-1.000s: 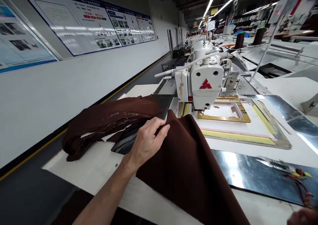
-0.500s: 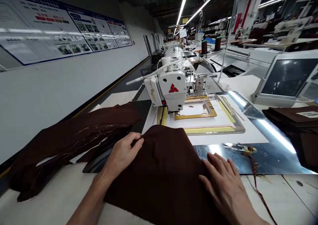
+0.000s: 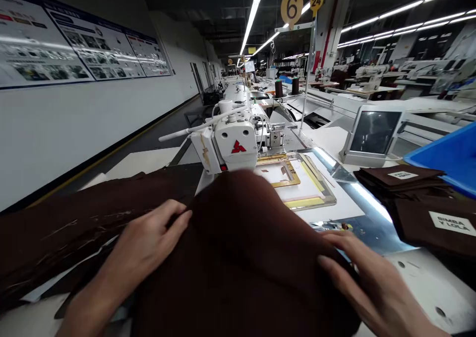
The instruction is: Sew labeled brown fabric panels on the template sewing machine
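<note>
Holding the brown cloth (image 3: 241,257), I have both hands at its sides, directly in front of the sewing machine (image 3: 236,141). Left hand (image 3: 148,237): grip clamped on the cloth's left edge, thumb and forefinger drawn together at its upper corner. Right hand (image 3: 375,272): grip clamped on the right edge, thumb on the near face, fingers over the edge. Between the hands, the upper edge of the cloth arches upward and hides the lower end of the machine head from my view. The lower part of the cloth runs out of view toward the camera.

Beyond the cloth, a gold frame (image 3: 286,182) lies flat beside the machine head. A metal tool (image 3: 327,226), partly hidden, lies just beyond the right fingers. To the left, near the left hand, lies a pile of brown fabric (image 3: 92,203) with frayed threads. To the right, on the counter (image 3: 439,282), are folded pieces (image 3: 405,203) with pale labels (image 3: 451,223); a screen (image 3: 375,131) and a blue bin (image 3: 449,151) stand behind them.
</note>
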A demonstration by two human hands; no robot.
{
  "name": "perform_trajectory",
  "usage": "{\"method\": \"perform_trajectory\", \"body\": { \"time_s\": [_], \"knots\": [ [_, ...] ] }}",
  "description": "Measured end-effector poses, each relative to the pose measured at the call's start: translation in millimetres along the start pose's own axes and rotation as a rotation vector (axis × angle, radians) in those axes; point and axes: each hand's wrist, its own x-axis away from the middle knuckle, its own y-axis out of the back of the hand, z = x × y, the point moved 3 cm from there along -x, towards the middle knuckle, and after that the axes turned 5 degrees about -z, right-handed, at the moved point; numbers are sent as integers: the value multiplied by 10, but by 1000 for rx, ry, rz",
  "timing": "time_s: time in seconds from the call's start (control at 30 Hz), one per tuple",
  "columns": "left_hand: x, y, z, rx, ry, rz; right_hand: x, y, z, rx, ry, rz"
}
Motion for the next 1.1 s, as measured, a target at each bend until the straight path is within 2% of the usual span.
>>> {"method": "perform_trajectory", "body": {
  "time_s": [0.03,0.1,0.17,0.23,0.33,0.43,0.57,0.67,0.73,0.8,0.97,1.1],
  "knots": [
    [-80,-140,-16,-95,-13,90,6,-90,-57,10,-17,55],
    [-167,-389,-9,-214,25,191,32,-323,-196,46,-55,127],
    [-152,-563,46,-240,68,213,81,-538,-331,136,-64,143],
    [-58,-658,147,-208,83,222,136,-679,-409,226,-45,131],
    [122,-689,329,-158,98,234,160,-770,-352,216,-7,128],
    [234,-680,440,-167,119,225,51,-855,-155,148,-3,162],
    [221,-699,417,-219,162,195,-213,-1083,33,294,36,226],
    [133,-728,340,-178,186,260,-372,-1199,-15,346,74,344],
    [47,-737,288,-137,207,321,-454,-1161,-149,372,40,414],
    [-74,-739,222,-112,202,341,-534,-1036,-338,415,-34,432],
    [-493,-831,8,-140,151,307,-739,-699,-866,491,-204,386],
    [-786,-970,-72,-150,152,300,-879,-624,-1216,482,-241,396]
  ]
}}
